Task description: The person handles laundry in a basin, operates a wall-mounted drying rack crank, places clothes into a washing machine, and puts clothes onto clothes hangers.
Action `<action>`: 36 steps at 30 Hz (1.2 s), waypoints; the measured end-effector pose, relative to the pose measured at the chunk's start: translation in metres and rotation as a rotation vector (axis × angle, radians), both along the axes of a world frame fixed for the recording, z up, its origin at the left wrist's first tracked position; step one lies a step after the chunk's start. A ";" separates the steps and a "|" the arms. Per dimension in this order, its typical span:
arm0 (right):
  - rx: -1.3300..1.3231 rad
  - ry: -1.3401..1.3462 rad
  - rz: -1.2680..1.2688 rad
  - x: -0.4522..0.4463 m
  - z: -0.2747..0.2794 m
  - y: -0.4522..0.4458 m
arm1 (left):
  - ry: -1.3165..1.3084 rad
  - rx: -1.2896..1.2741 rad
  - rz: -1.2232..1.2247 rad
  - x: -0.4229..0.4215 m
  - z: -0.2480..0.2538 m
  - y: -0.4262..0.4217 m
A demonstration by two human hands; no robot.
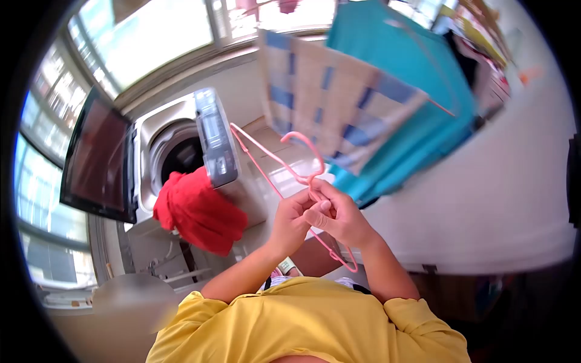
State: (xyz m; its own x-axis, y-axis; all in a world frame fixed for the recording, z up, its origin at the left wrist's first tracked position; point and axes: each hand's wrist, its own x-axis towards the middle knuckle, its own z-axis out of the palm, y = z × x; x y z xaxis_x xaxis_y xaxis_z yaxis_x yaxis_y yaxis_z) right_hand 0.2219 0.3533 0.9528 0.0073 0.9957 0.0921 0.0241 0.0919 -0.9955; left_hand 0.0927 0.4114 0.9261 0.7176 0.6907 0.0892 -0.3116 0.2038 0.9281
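A pink hanger [270, 158] is held in front of my body, its hook up and its two ends sticking out at the upper left and lower right. My left hand [295, 219] is closed at the hanger's middle, touching my right hand. Just under the hook, my right hand [339, 213] pinches the hanger with fingers and thumb. Left of my hands, a red cloth [203, 209] drapes over the front corner of an open washing machine [219, 142]. Beyond my hands hang a checked blue and beige cloth [339, 100] and a teal garment [417, 78].
The washer's dark lid [100, 160] stands raised at the left, beside the windows [145, 42]. A large pale surface [484, 199] fills the right side. More clothes [484, 66] hang at the upper right. A round blurred object [130, 305] is at the lower left.
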 end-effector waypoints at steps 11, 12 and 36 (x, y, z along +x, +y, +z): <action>0.114 -0.092 -0.231 0.084 0.032 -0.327 | -0.068 -0.046 -0.286 0.107 0.034 -0.298; 0.099 -0.095 -0.229 0.080 0.036 -0.332 | -0.057 -0.054 -0.278 0.096 0.040 -0.307; 0.406 0.041 -1.508 0.093 0.121 -0.673 | -0.326 0.298 -1.332 0.208 0.084 -0.622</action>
State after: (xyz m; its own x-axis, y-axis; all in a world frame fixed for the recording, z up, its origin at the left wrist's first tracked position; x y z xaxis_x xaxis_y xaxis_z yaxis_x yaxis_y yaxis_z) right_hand 0.3152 -0.3200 1.0741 0.9479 -0.0240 0.3177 0.3127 0.2614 -0.9132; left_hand 0.3009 -0.2103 1.0103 0.7292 -0.5571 0.3973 -0.2496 0.3240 0.9125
